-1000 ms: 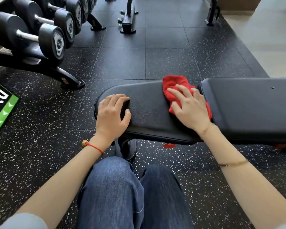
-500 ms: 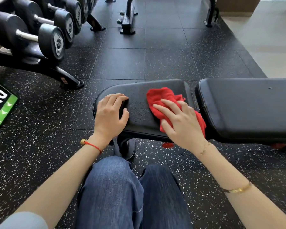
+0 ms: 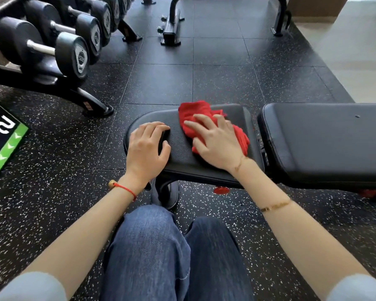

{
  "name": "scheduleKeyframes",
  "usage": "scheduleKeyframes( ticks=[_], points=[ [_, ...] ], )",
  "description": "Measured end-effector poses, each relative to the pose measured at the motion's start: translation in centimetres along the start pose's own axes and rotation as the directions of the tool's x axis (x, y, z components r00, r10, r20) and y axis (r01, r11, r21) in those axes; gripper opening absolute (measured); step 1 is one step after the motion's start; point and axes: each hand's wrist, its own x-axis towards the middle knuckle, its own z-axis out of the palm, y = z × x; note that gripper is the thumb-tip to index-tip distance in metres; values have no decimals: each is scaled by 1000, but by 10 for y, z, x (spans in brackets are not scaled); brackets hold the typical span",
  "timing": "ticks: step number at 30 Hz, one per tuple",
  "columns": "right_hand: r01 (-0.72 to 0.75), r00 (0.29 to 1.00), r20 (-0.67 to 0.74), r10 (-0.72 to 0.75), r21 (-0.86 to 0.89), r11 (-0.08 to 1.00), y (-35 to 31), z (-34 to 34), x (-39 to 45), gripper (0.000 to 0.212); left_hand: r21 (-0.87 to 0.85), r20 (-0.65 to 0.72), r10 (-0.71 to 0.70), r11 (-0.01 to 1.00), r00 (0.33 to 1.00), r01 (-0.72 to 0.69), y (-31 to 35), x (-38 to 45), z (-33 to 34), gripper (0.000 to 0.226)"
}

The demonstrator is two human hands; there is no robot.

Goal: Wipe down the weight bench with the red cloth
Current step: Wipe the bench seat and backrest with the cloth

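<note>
The black weight bench has a small seat pad [image 3: 180, 148] in front of me and a longer back pad [image 3: 326, 144] to its right. A crumpled red cloth [image 3: 193, 114] lies on the seat pad. My right hand [image 3: 215, 142] presses flat on the cloth, fingers spread and pointing left. My left hand [image 3: 147, 148] rests palm down on the rounded left end of the seat pad, fingers curled over its surface, holding nothing.
A dumbbell rack [image 3: 59, 51] stands at the upper left, its foot near the seat pad. Another frame's base [image 3: 172, 29] sits beyond. A green and black mat [image 3: 2, 137] lies left. My knees in jeans [image 3: 172, 253] are below the bench. A red knob [image 3: 220, 190] shows under the seat.
My right hand has slid the red cloth leftward across the seat pad, from the gap beside the back pad toward the middle. My left hand has stayed in place.
</note>
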Motion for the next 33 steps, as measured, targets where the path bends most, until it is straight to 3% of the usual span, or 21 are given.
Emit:
scheduleKeyframes(
  ticks=[4, 7, 13, 18, 23, 27, 33],
  points=[
    [14, 997, -76, -12, 17, 1000, 13, -4, -58, 50, -12, -9, 11, 1000, 1000, -11, -2, -1, -1, 38],
    [-91, 987, -129, 98, 57, 994, 35, -8, -72, 50, -10, -19, 5, 1000, 1000, -5, -2, -2, 1, 38],
    [-323, 940, -87, 329, 75, 943, 72, -4, 7, 46, 1, -25, 3, 1000, 1000, -3, -1, 0, 3, 37],
    [-169, 986, -7, 169, -3, 986, 42, -3, 41, 48, -3, -12, 0, 1000, 1000, 0, 0, -1, 2, 37],
    [45, 999, -19, -45, -7, 999, 3, 0, -17, 51, -16, 1, 7, 1000, 1000, -7, 1, -2, -1, 38],
    [33, 998, -53, -31, 36, 999, 15, -5, -41, 52, -39, 1, -41, 998, 999, 41, -4, -10, -9, 43],
    [-57, 998, -20, 57, 8, 998, 10, 2, 33, 49, -6, 2, -120, 993, 993, 120, -23, -36, -24, 48]
  ],
)
